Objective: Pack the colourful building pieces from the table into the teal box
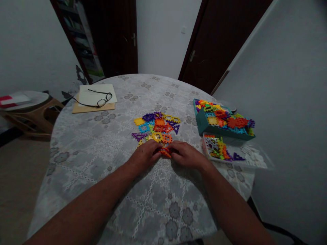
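My left hand [146, 153] and my right hand [186, 153] meet at the near edge of a flat cluster of joined plastic puzzle tiles [157, 126] in purple, yellow, orange and blue. Both hands pinch an orange tile [166, 152] between their fingertips, right against the cluster's front edge. The fingers of both hands are curled closed. The round table [102, 163] under them has a grey lace-pattern cloth.
A teal box [204, 123] full of loose coloured tiles stands at the right, with a printed sheet and more tiles [219, 149] in front of it. Eyeglasses [100, 100] lie on papers at back left. A stool [30, 114], wall and two dark doors lie beyond.
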Demonstrator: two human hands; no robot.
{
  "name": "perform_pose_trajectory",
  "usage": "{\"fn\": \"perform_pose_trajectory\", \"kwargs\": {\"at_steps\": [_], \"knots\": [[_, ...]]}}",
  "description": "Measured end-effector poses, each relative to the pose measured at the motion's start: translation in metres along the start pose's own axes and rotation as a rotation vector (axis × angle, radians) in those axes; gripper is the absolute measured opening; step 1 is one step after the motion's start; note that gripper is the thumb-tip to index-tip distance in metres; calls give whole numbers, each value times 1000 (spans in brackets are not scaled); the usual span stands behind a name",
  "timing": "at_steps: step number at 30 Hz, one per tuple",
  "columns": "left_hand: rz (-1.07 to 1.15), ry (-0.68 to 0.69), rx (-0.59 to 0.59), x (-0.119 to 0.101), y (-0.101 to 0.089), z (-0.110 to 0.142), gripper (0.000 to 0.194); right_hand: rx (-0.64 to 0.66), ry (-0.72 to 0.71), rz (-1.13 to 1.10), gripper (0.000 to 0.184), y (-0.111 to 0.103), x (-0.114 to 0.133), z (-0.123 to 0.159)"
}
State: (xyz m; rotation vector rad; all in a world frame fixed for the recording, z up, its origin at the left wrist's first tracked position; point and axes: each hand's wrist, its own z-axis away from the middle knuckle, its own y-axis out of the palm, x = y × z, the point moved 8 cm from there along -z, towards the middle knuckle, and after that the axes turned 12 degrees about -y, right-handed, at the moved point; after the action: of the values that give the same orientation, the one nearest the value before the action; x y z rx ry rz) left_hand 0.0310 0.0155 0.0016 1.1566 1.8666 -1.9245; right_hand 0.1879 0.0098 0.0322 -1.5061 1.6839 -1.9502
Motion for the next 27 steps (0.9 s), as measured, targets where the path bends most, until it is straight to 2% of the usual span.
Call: {"fn": "perform_pose_trajectory", "kwargs": {"at_steps": [4,11,17,22,27], "knots": [[11,7,23,-3,-2,0,14,15,44,18,21,3,3,-1],[45,37,50,-4,-1,3,28,-23,51,66,12,4,-2,-1],[19,47,51,-3,2,2,28,-4,58,82,9,3,-4,0],[35,70,83,-5,5,2,36,-7,47,82,19,11,3,-5],[27,66,72,-1,9,2,26,1,11,19,20,6,1,-1]]}}
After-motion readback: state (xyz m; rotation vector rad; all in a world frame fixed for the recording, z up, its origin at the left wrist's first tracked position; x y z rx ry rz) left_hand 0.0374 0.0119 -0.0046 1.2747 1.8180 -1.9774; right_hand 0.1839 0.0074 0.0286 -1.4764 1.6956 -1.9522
